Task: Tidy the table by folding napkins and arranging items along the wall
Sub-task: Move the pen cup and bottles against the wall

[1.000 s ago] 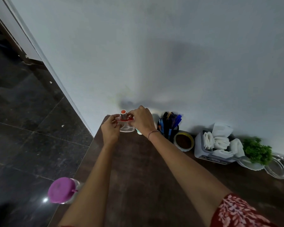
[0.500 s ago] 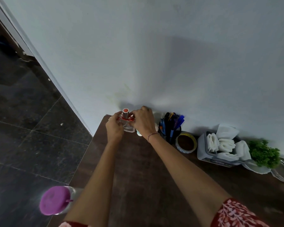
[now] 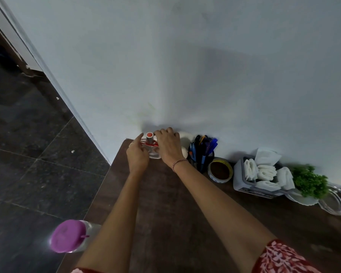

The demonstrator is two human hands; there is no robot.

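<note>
Over the last second the left hand (image 3: 137, 156) and right hand (image 3: 168, 146) have kept their fingers curled round the small bottle (image 3: 153, 152), settling it at the desk's (image 3: 165, 203) far corner against the wall (image 3: 185, 75), so it looks nearly placed.

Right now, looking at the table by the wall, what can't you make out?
All in the head view.
Covered: clear bottle sides and contents, by the left hand and right hand.
Hidden: white object, mostly behind the right wrist, unidentifiable.
Cut off: glass dish, by the right edge.
Hidden: purple-lidded container body, under its lid and the left forearm.
</note>
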